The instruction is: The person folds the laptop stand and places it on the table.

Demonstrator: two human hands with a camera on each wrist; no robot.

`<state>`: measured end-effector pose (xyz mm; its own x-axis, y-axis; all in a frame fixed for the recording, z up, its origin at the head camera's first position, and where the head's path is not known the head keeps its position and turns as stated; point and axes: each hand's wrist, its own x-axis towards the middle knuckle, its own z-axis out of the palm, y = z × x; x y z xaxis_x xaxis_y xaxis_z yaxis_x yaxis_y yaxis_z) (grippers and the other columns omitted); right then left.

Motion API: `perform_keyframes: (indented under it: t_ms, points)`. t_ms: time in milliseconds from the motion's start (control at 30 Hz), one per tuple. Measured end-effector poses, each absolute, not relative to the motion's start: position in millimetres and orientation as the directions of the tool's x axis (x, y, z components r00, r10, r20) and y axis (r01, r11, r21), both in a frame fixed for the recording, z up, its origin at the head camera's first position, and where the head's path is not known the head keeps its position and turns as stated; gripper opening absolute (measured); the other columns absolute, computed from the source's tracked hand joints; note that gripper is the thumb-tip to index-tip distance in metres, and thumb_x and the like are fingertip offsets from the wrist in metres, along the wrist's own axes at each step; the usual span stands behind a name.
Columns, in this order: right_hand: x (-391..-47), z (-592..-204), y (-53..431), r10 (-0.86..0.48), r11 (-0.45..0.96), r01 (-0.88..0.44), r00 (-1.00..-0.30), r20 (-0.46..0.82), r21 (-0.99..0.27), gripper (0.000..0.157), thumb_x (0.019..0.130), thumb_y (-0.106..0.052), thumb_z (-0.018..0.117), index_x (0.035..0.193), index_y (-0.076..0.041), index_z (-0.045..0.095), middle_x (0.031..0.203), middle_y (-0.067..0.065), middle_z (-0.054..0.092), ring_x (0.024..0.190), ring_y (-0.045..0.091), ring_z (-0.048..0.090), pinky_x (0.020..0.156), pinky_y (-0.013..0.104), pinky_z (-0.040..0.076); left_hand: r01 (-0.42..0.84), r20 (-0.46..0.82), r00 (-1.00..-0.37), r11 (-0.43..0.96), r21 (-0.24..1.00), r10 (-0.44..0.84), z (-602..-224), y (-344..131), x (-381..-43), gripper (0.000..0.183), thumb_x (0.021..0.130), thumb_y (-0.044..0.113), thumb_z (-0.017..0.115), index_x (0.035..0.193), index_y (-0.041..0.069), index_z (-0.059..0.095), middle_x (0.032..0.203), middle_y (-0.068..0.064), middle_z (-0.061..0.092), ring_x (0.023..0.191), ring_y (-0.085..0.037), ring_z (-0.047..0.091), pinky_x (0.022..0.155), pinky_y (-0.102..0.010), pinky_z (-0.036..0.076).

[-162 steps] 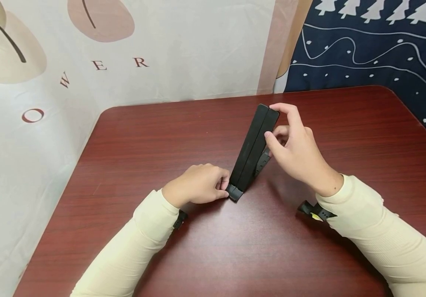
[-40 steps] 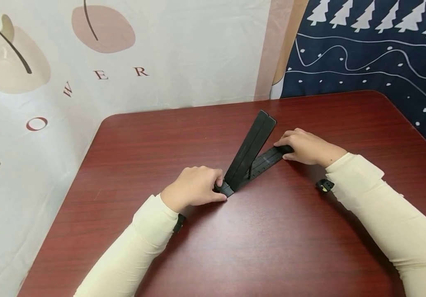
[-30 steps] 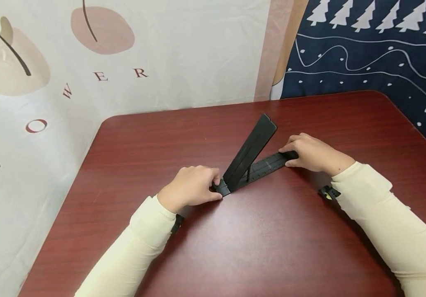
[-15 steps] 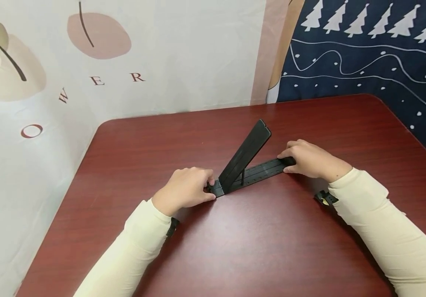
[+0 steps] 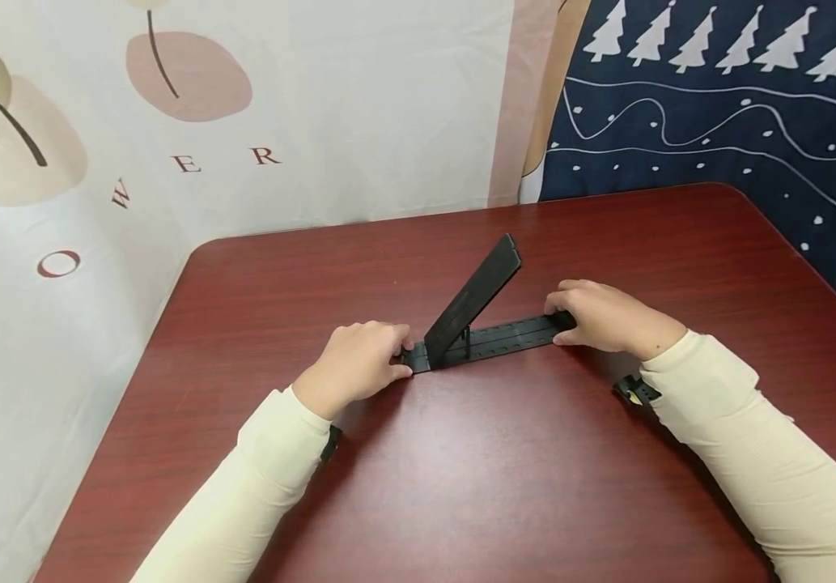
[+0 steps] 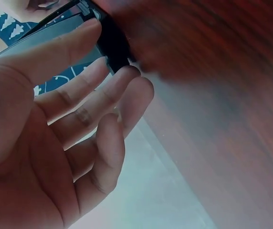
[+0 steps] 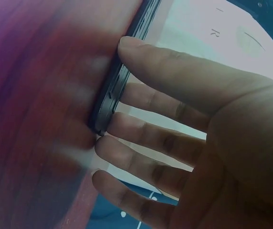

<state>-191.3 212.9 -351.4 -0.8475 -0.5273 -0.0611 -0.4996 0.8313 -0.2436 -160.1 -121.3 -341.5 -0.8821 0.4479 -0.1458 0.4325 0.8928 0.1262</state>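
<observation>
A black folding stand [image 5: 472, 300] is on the table, its long notched base [image 5: 508, 336] lying flat. From the base's left end a flat panel rises, tilted to the right, with a thin strut [image 5: 467, 344] beneath it. My left hand [image 5: 352, 364] pinches the short left end of the stand between thumb and fingers; the left wrist view shows that black end [image 6: 112, 45] at the fingertips. At the other end, my right hand [image 5: 607, 316] grips the base's tip, thumb on the near side and fingers on the far side. The right wrist view shows thumb and fingertips against the black edge [image 7: 110, 93].
Beneath the stand is a reddish-brown wooden table [image 5: 461, 486] with rounded far corners. A pale printed cloth [image 5: 367, 105] hangs behind it, and a navy cloth with white trees [image 5: 680, 121] hangs at the right. Black straps with small devices sit at both wrists.
Earlier my right hand held the top of the steeply raised stand. Now the base lies unfolded from the panel, with that hand at its right end. Lately both hands turned the stand slightly leftward.
</observation>
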Motion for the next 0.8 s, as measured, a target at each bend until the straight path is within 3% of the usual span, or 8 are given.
perform_keyframes:
  t_ms: [467,800]
  points:
    - [-188.1,-351.5,209.8,-0.518,0.84,-0.483,-0.849,-0.102,-0.249,0.037,0.079,-0.02,0.084,0.109,-0.004,0.068,0.101,0.012,0.064,0.091,0.026,0.062,0.084,0.048,0.053,0.413,-0.121,-0.896,0.903,0.123,0.426,-343.1,-125.3,-173.8,0.026,0.086,0.026,0.079,0.109,0.022,0.07,0.076,0.014,0.065,0.076,-0.016,0.067,0.065,-0.042,0.052]
    - [-186.5,-350.8,207.3,-0.536,0.824,-0.48,-0.832,-0.143,-0.301,0.037,0.079,-0.024,0.085,0.101,-0.004,0.064,0.092,0.008,0.061,0.08,0.02,0.054,0.075,0.041,0.049,0.407,-0.105,-0.9,0.902,0.142,0.423,-344.7,-127.8,-184.8,0.026,0.088,0.021,0.077,0.112,0.018,0.07,0.087,0.01,0.072,0.085,-0.017,0.07,0.073,-0.046,0.055]
